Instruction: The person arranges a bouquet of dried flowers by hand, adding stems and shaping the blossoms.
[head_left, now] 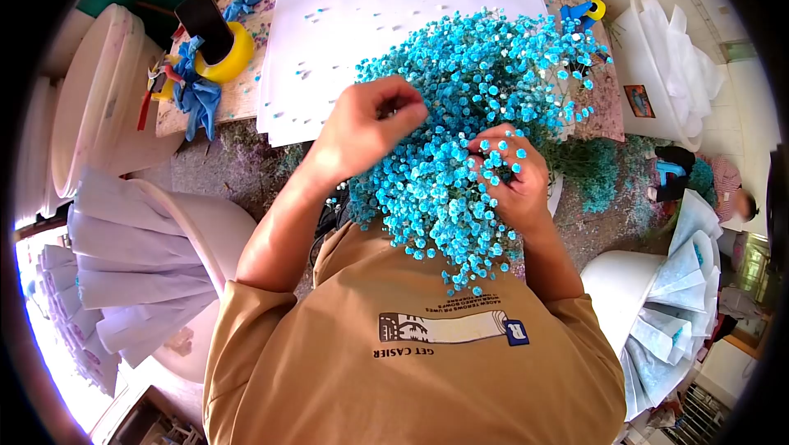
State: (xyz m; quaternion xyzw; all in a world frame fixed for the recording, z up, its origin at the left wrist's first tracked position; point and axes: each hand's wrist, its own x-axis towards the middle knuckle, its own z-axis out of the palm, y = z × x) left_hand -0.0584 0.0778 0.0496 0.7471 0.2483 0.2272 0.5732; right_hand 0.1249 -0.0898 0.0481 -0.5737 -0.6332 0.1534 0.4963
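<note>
Small blue flowers (pixel 444 186) form a large bunch in front of my chest, spreading up over the white paper sheets (pixel 329 1) on the table. My left hand (pixel 362 129) is over the bunch's left side, its fingers curled with thumb and fingertips close together; whatever they pinch, if anything, is too small to make out. On the right side of the bunch, my right hand (pixel 514 178) has its fingers bent around some flower stems and heads. Blossoms partly cover its fingertips. Loose petals dot the paper.
A phone (pixel 204 24) leans on a yellow tape roll (pixel 234 55) beside a blue cloth (pixel 197 96). White bins with wrapped bundles (pixel 148 272) stand left and right (pixel 670 313). A blue tape dispenser (pixel 579 13) lies at the table's right edge. Another person (pixel 727 190) is far right.
</note>
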